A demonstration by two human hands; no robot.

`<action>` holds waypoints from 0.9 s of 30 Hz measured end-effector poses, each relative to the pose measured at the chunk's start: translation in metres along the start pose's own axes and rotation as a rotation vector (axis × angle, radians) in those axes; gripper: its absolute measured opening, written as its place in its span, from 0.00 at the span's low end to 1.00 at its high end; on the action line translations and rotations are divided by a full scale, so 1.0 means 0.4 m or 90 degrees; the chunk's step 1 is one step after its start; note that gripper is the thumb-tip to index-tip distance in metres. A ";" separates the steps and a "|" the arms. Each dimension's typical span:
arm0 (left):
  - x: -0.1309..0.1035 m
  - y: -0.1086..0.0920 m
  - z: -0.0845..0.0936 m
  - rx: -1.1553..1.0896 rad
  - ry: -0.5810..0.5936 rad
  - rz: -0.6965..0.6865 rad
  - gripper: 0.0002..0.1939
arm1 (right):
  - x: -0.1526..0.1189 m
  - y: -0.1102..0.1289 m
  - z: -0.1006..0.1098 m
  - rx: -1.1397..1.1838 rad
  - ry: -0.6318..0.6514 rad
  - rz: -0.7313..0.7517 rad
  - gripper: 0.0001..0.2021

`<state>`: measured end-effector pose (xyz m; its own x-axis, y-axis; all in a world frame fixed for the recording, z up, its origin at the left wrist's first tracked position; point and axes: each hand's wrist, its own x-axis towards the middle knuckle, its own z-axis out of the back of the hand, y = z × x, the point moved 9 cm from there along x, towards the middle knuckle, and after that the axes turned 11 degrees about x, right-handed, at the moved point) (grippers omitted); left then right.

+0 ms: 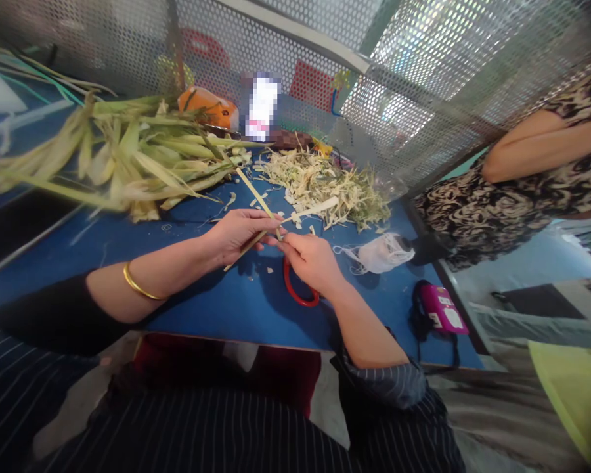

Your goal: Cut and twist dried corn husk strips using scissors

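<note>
Thin strips (pixel 256 196) cross at your fingertips

On the left lies a pile of long green leaves (pixel 108 157). Next, your left hand (pixel 239 233) pinches the strips, with ends poking out past its fingers. Your right hand (pixel 310 259) pinches them too, just beside it. Under that hand is a red loop (pixel 303 302); farther right, white string (pixel 381 255) and a pink case (pixel 443 307)

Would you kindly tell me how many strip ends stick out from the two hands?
3: an upper end pointing away from the person, a side end pointing right, and a lower end slanting back below the left hand. Others may be hidden within the grip.
</note>
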<state>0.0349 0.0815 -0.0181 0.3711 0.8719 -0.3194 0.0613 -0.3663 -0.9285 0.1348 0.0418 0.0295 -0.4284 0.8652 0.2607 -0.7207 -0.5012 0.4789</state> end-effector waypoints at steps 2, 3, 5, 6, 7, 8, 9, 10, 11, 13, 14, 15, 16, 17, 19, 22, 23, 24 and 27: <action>-0.002 -0.002 0.001 -0.011 -0.017 -0.008 0.05 | -0.002 -0.007 0.005 0.048 0.010 -0.026 0.15; -0.003 -0.003 0.001 -0.016 -0.023 -0.014 0.05 | -0.003 -0.011 0.006 0.071 0.013 -0.038 0.16; -0.005 -0.002 -0.001 -0.016 -0.024 -0.019 0.05 | -0.004 -0.015 0.005 0.101 0.019 -0.057 0.16; -0.005 -0.002 -0.002 -0.010 -0.020 -0.021 0.05 | -0.004 -0.016 0.003 0.108 0.023 -0.064 0.16; -0.005 -0.002 -0.003 -0.002 -0.017 -0.023 0.06 | -0.005 -0.016 0.000 0.111 0.030 -0.066 0.16; -0.006 -0.004 -0.001 0.007 -0.018 -0.029 0.06 | -0.006 -0.012 -0.001 0.111 0.032 -0.063 0.16; -0.006 -0.008 0.003 0.018 -0.025 -0.038 0.07 | -0.007 -0.006 0.005 0.108 0.017 -0.052 0.15; -0.008 -0.014 0.009 0.033 -0.037 -0.050 0.07 | -0.008 0.003 0.021 0.104 -0.023 -0.032 0.13; -0.011 -0.021 0.013 0.055 -0.046 -0.065 0.07 | -0.012 0.012 0.047 0.097 -0.086 -0.007 0.12; -0.019 -0.031 0.008 0.117 -0.039 -0.085 0.07 | -0.032 0.026 0.110 0.071 -0.246 0.030 0.12; -0.023 -0.031 -0.002 0.154 -0.020 -0.086 0.07 | -0.042 0.028 0.134 0.049 -0.312 0.033 0.13; -0.029 -0.027 -0.017 0.191 0.009 -0.080 0.07 | -0.048 0.026 0.146 0.026 -0.347 0.027 0.13; -0.035 -0.019 -0.034 0.224 0.045 -0.070 0.07 | -0.046 0.020 0.147 0.011 -0.349 0.012 0.12; -0.041 -0.009 -0.052 0.253 0.079 -0.058 0.06 | -0.038 0.010 0.138 0.013 -0.325 -0.009 0.11; -0.052 0.012 -0.083 0.304 0.134 -0.044 0.08 | -0.016 -0.020 0.098 0.089 -0.235 -0.065 0.10; -0.060 0.042 -0.112 0.374 0.189 -0.041 0.11 | 0.003 -0.047 0.033 0.299 -0.117 -0.135 0.09; -0.060 0.053 -0.119 0.390 0.207 -0.036 0.11 | 0.003 -0.046 0.026 0.350 -0.114 -0.142 0.09; -0.059 0.062 -0.123 0.395 0.222 -0.029 0.11 | 0.001 -0.042 0.029 0.378 -0.130 -0.141 0.09; -0.042 0.071 -0.105 0.347 0.199 0.018 0.12 | -0.019 -0.010 0.074 0.333 -0.233 -0.089 0.08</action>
<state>0.0692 0.0429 -0.0310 0.6238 0.6984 -0.3508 -0.4030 -0.0971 -0.9100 0.1572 0.0378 0.0505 -0.0697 0.9179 0.3906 -0.3570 -0.3886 0.8495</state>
